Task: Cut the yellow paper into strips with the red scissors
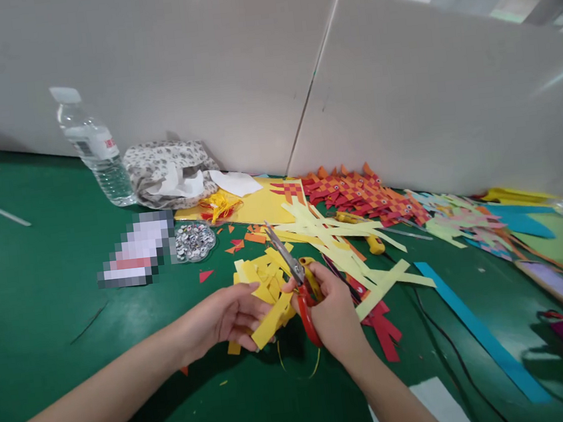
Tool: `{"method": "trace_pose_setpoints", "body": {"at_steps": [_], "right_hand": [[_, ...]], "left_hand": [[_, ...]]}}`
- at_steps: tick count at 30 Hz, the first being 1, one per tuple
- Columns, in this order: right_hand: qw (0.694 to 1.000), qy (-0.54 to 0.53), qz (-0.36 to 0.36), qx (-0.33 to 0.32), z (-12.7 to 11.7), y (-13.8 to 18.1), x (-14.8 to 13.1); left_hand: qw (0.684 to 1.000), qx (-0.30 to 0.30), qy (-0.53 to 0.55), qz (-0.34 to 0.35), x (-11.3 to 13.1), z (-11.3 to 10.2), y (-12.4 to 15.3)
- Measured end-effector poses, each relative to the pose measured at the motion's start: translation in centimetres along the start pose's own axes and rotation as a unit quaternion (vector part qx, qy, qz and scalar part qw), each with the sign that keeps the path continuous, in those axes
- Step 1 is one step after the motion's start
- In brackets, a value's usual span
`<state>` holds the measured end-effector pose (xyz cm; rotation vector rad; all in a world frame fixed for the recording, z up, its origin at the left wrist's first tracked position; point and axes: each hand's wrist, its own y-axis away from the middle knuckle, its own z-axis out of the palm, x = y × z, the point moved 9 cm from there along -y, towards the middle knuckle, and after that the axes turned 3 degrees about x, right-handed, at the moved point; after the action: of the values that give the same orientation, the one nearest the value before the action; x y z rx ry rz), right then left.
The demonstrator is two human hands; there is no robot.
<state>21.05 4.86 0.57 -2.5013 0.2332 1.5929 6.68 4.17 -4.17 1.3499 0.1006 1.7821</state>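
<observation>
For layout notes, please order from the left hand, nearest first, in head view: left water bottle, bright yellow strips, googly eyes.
1. Bright yellow strips, at the left hand.
2. Googly eyes, ahead, leftward.
3. Left water bottle, farther back.

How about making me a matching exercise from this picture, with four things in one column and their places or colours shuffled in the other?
Things:
1. Scissors
2. Plastic water bottle
3. Googly eyes
4. Woven paper fish

Places or colours:
A. Beside the patterned cloth bag
B. Red and orange checks
C. In the right hand
D. In a clear container

Pairs: 1-C, 2-A, 3-D, 4-B
</observation>
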Motion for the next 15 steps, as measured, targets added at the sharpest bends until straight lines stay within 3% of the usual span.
{"method": "trace_pose_setpoints", "body": {"at_steps": [8, 15], "right_hand": [[0.998, 0.026, -0.049, 0.003, 0.1, 0.5, -1.6], [0.992, -0.116, 0.017, 0.05, -0.7, -0.1, 0.3]], "left_hand": [[0.993, 0.012, -0.106, 0.041, 0.3, 0.2, 0.2], [0.984, 0.103, -0.074, 0.125, 2.0, -1.6, 0.4]]}}
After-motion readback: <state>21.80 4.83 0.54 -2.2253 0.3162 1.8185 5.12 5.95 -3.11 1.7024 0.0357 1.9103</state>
